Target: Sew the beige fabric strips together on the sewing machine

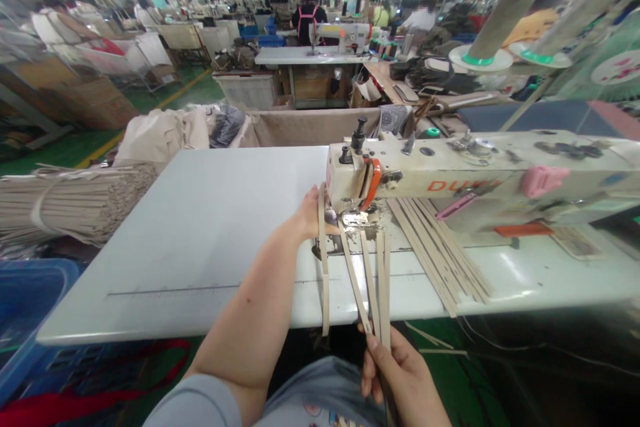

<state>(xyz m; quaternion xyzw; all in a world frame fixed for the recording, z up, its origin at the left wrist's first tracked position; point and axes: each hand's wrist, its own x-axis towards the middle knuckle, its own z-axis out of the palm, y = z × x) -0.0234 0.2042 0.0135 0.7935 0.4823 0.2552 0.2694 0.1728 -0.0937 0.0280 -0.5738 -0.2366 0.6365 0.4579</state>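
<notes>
My left hand (313,217) lies on the sewing machine bed just left of the needle area, thumb and fingers spread apart. Its fingertips are partly hidden by a narrow beige fabric strip (323,267) that runs past the hand and hangs over the table's front edge. At that edge my right hand (400,370) is closed around several beige fabric strips (384,280). One of these strips (351,273) reaches up to the presser foot area of the sewing machine (450,173); the others end short of it.
More loose strips (440,253) lie on the white table (215,213), right of the needle. A tied strip bundle (75,203) and a blue crate (35,307) stand at the left. Thread cones (505,20) rise at the right. Several people work farther back.
</notes>
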